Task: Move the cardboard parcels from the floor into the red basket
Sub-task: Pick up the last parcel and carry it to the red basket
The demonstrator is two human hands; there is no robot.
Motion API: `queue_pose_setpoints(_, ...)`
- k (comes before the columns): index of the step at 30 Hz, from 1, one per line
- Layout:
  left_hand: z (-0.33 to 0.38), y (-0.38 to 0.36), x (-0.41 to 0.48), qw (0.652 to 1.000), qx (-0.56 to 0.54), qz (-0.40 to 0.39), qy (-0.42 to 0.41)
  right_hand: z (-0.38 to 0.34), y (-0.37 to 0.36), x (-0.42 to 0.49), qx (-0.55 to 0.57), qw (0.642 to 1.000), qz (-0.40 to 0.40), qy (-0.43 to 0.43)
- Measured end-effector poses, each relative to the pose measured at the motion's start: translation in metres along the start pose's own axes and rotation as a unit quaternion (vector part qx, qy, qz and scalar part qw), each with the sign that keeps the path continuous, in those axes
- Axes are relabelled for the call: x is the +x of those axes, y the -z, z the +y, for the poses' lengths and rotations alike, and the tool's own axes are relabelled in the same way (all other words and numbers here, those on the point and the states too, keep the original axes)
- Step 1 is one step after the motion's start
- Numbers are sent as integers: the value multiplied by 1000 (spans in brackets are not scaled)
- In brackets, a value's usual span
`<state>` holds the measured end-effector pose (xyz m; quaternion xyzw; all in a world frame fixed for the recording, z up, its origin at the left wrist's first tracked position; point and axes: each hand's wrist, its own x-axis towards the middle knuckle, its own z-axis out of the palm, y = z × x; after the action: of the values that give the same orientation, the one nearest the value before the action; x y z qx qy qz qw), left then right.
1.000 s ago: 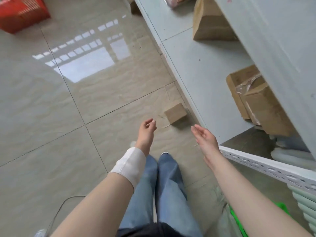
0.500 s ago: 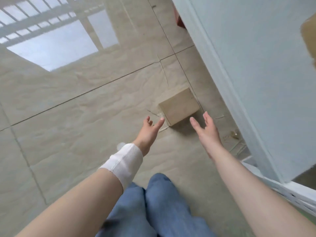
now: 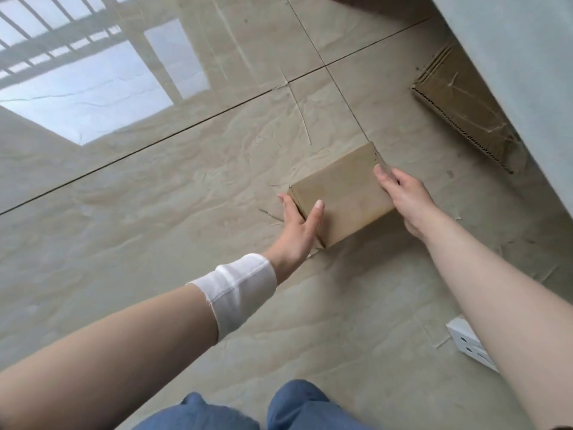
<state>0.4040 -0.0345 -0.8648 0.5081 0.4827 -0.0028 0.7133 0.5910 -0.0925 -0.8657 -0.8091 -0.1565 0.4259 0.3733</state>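
I see the parcel [image 3: 341,193] on the floor [image 3: 155,212] at centre, left hand [image 3: 297,231] at its eight o'clock, right hand [image 3: 406,197] at three, flattened cardboard [image 3: 459,100] at one o'clock under the shelf [image 3: 527,72].

A small plain brown cardboard parcel [image 3: 342,193] lies flat on the tiled floor, closed, set at an angle.

left hand [image 3: 296,234] | right hand [image 3: 409,197] | both clasp cardboard parcel [image 3: 344,193] ends | tiled floor [image 3: 155,212]
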Motion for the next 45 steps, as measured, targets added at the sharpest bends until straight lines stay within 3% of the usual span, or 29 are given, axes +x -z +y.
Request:
queue_pose_setpoints(6, 3, -2, 3, 999, -24, 20, 9, -4, -3, -5, 35, 999, -14, 3)
queue_pose_setpoints(11, 31, 29, -47, 997, -72, 17, 19, -46, -13, -56, 60, 998, 11, -6)
queue_pose_setpoints(17, 107, 78, -185, 977, -192, 80, 43, -147, -23, -180, 101, 994, -11, -32)
queue_pose_setpoints(28, 253, 124, -436, 950, -261, 165, 49, -345, 4, -394, 84, 991, -75, -72)
queue_pose_setpoints(38, 319, 180, -492, 923, -303, 235, -13, -456, -27, -432, 58, 990, -127, -12)
queue_pose_setpoints(45, 357, 295, -509, 899, -336, 277, -52, -563, -121, -432, 46, 984, -173, 14)
